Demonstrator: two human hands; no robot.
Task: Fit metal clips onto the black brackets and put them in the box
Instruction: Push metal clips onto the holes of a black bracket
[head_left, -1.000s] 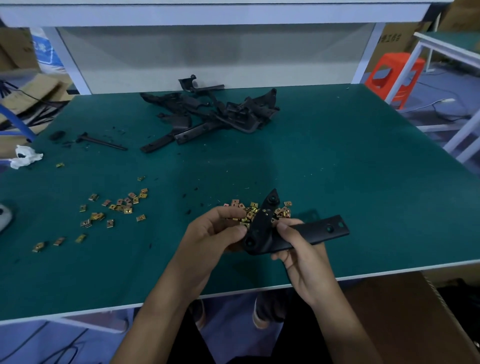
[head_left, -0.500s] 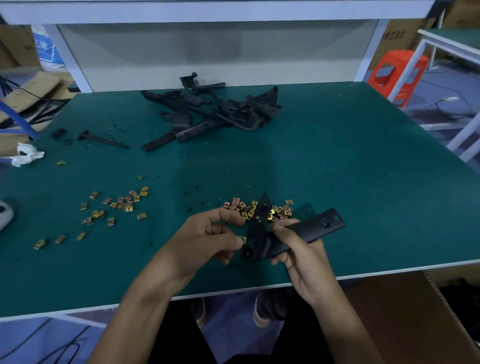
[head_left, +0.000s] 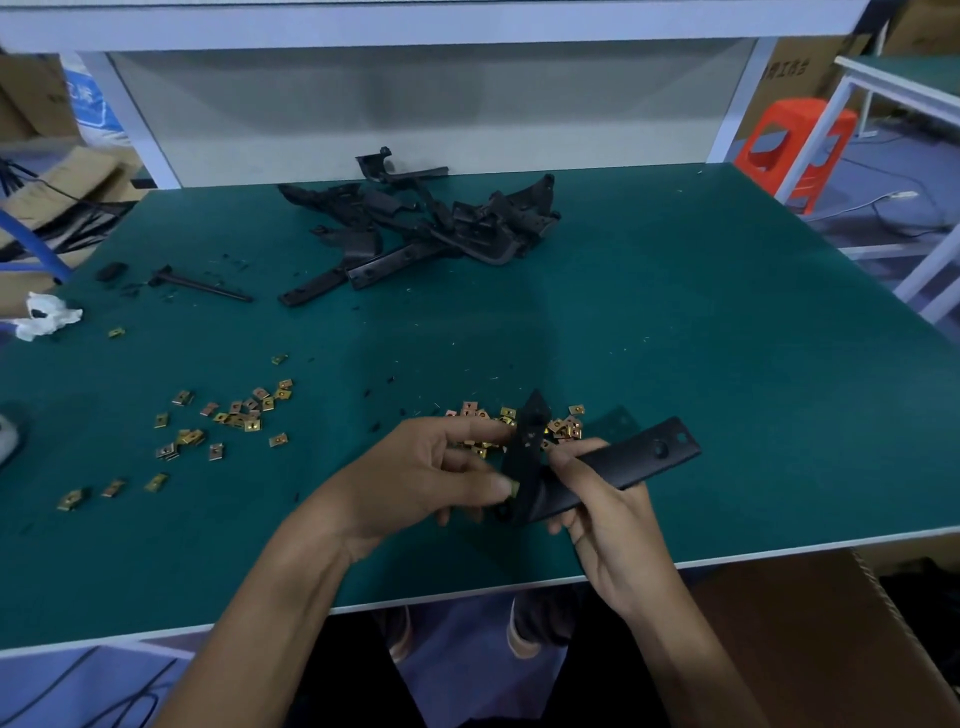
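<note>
Only a cardboard box (head_left: 795, 78) behind the bench at far right carried dark printed Chinese characters, too blurred to read for sure, and a white package (head_left: 89, 106) far left bore blue print, equally illegible.

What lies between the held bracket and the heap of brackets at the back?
Head view: a cluster of metal clips just behind the held bracket, then green mat with only tiny specks up to the heap.
</note>
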